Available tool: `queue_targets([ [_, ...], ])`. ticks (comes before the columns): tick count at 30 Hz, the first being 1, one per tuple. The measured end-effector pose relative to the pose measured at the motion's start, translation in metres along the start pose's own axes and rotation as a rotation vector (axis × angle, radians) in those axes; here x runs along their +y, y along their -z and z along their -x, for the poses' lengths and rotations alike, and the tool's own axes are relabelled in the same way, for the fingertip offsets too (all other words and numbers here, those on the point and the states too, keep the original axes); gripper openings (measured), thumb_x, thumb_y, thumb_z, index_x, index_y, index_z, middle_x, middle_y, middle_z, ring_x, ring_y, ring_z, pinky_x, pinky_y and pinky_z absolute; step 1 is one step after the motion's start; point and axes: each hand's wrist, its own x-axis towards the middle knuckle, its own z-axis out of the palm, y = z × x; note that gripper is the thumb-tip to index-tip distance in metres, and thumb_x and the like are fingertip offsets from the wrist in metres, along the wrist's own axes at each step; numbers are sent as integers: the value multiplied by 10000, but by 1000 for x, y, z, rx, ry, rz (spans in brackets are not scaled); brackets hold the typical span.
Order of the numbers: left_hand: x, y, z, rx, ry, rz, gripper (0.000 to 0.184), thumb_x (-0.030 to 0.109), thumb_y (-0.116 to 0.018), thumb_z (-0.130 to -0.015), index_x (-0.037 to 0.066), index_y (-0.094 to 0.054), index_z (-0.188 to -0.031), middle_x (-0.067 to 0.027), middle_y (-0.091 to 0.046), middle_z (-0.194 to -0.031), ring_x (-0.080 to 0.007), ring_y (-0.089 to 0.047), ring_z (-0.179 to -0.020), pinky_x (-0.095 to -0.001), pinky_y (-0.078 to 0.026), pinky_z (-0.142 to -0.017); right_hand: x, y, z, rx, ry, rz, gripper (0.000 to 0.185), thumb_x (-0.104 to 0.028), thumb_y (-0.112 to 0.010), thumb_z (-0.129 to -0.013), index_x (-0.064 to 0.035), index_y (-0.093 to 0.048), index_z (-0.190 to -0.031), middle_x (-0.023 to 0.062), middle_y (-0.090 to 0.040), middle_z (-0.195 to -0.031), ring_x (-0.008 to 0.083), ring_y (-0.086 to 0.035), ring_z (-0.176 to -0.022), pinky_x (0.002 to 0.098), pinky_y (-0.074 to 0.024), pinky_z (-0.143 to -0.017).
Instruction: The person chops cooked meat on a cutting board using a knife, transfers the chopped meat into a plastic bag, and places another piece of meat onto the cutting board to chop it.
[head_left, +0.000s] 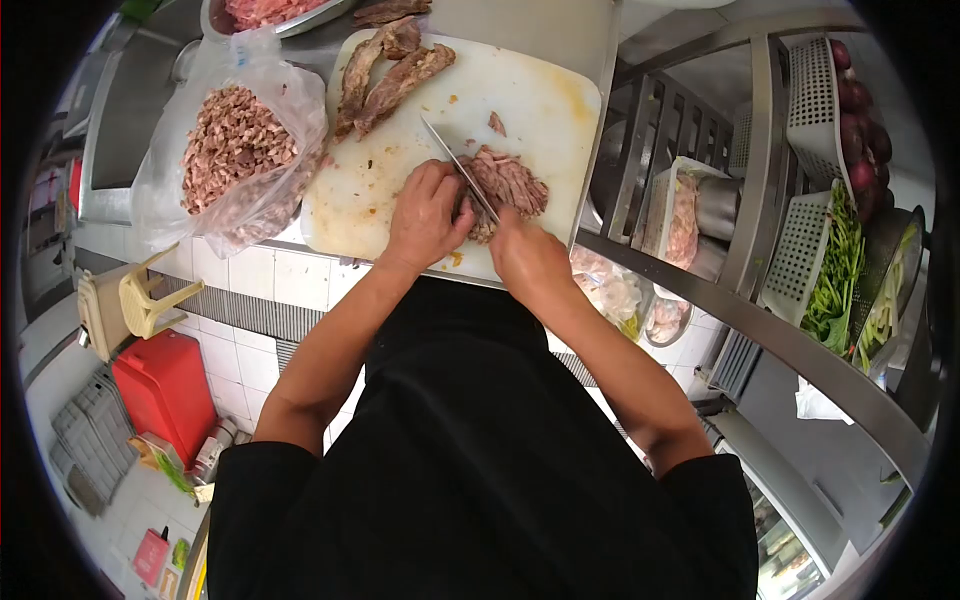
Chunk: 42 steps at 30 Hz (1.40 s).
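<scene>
My right hand (530, 258) is wrapped round the handle of a kitchen knife (450, 153), whose blade points away and to the left. Beside the blade, my left hand (430, 215) has its fingers curled down on meat at the board's near side; the fingers largely cover that piece. Thin slices of cooked meat (512, 183) lie bunched just right of the blade. Both hands work over a stained white cutting board (530, 95). Long browned meat pieces (410, 85) rest at its far left, and a small scrap (497, 123) lies beyond the slices.
A clear plastic bag (160, 190) of diced meat (238, 140) sits left of the board. Behind it stands a metal bowl (300, 22) of raw meat. Metal shelving (750, 150) on the right carries baskets of red onions (855, 110) and greens (832, 270). A red bin (165, 395) stands lower left.
</scene>
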Motion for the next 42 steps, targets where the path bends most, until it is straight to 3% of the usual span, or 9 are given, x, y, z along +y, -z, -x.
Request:
queue_targets([
  [5, -3, 8, 4, 5, -16, 56, 278, 75, -709, -763, -14, -619, -1010, -187, -589, -1109, -388, -576, -1051, -472, -505, -926, -9, 14, -34, 152, 161, -72, 210, -173, -559, -970, 20, -571, -1049, 272, -703, -766, 460, -719, -748, 555, -578, -707],
  [13, -10, 5, 6, 8, 75, 60, 268, 70, -704, -763, -8, -622, -1006, -190, -593, -1138, -388, -581, -1048, -471, -507, -924, 5, 52, 54, -142, 21, 13, 189, -149, -551, -967, 23, -568, -1042, 279, -689, -736, 468, -714, -741, 575, -568, -699],
  [20, -9, 3, 10, 5, 90, 30, 272, 75, -716, -769, -1, -628, -1014, -186, -599, -1131, -381, -588, -1039, -455, -517, -914, -15, 0, -12, 24, 42, -29, 186, -131, -539, -966, 33, -571, -1047, 279, -703, -764, 463, -725, -753, 562, -579, -708],
  [23, -5, 7, 10, 13, 102, 72, 282, 72, -715, -770, 0, -630, -1030, -181, -596, -1138, -381, -584, -1045, -454, -515, -915, -13, 5, -26, 158, 205, -73, 203, -162, -549, -973, 32, -567, -1032, 282, -700, -762, 465, -722, -756, 567, -577, -709],
  [29, -2, 13, 12, 45, 125, 42, 288, 68, -711, -775, -9, -627, -1040, -170, -592, -1146, -377, -582, -1056, -447, -519, -907, 9, 47, 40, -13, 155, -87, 244, -203, -564, -990, 12, -544, -1103, 273, -673, -732, 484, -680, -715, 586, -534, -672],
  [31, -5, 12, 12, -1, 115, 49, 285, 67, -713, -776, -11, -626, -1036, -170, -593, -1142, -376, -583, -1055, -446, -521, -903, 8, 50, 54, -182, 28, -33, 205, -158, -529, -974, 27, -548, -1059, 297, -699, -787, 494, -710, -788, 603, -547, -735],
  [35, -6, 6, 13, 0, 95, 28, 276, 66, -717, -779, -9, -629, -1029, -174, -595, -1134, -379, -586, -1050, -452, -523, -905, 7, -8, 13, -38, 50, -49, 259, -187, -541, -1001, 28, -552, -1144, 277, -680, -744, 486, -690, -731, 593, -546, -689],
  [40, -5, 11, 15, -30, 85, 26, 283, 48, -707, -774, -5, -623, -1039, -183, -589, -1150, -381, -581, -1067, -457, -522, -909, -15, -2, -31, 141, 227, -100, 217, -200, -561, -998, 8, -541, -1056, 266, -682, -737, 480, -692, -737, 578, -553, -685],
  [42, -1, 17, 15, 48, 179, 192, 308, 35, -691, -771, -1, -613, -1067, -186, -577, -1169, -382, -570, -1088, -462, -519, -917, -10, 7, -22, 108, 211, -111, 216, -204, -562, -1000, 3, -541, -1056, 265, -680, -732, 477, -690, -729, 576, -548, -679],
])
